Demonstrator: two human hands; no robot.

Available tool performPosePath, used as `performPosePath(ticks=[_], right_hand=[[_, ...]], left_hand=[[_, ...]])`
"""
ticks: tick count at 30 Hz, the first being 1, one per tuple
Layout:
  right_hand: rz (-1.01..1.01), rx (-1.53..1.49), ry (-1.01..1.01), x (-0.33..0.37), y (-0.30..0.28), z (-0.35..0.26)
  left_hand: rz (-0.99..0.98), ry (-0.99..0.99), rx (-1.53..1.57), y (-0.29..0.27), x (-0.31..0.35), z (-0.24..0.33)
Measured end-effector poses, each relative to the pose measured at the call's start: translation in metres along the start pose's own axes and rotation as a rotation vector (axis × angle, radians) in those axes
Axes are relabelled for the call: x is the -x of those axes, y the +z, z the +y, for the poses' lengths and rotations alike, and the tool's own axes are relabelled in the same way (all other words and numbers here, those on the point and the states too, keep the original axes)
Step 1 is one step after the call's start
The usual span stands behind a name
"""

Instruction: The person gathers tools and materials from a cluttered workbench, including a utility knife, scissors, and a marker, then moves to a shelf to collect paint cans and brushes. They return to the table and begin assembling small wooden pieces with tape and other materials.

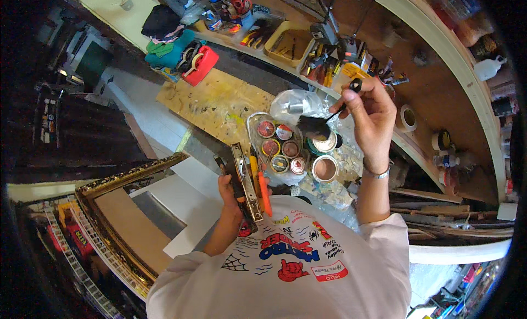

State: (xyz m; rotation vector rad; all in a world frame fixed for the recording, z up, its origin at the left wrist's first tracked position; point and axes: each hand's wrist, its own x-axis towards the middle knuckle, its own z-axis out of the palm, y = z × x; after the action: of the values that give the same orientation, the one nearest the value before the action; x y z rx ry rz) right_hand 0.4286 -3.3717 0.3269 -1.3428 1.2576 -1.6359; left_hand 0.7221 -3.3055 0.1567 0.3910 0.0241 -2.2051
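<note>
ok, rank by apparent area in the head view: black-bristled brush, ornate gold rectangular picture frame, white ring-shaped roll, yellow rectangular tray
1. Gold frame
2. Yellow tray
3. Black brush
4. White roll
The brush, in the right hand, looks nearer the camera, so this is apparent size only.

I'm standing in a workshop, plainly enough: a paint-stained table (211, 102), small round tins (270, 147) clustered together, an open tin of pinkish-brown paint (325, 169), hand tools (329, 72) heaped beside a yellow tray (288, 29), and an ornate gilded frame (132, 172).
</note>
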Motion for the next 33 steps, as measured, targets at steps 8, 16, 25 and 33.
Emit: performPosePath(ticks=[8, 16, 25, 33], right_hand=[[0.161, 0.574, -0.152, -0.071, 0.023, 0.007], [0.619, 0.775, -0.297, -0.138, 0.043, -0.014], [0.79, 1.238, -0.459, -0.171, 0.014, -0.059], [0.732, 1.211, -0.218, -0.188, -0.011, -0.066]], left_hand=[[0.107, -0.025, -0.168, -0.066, -0.043, 0.124], [-0.083, -0.173, -0.136, -0.094, -0.091, 0.295], [-0.033, -0.078, -0.365, -0.038, -0.151, 0.331], [-0.095, -0.267, -0.233, -0.024, -0.159, 0.301]])
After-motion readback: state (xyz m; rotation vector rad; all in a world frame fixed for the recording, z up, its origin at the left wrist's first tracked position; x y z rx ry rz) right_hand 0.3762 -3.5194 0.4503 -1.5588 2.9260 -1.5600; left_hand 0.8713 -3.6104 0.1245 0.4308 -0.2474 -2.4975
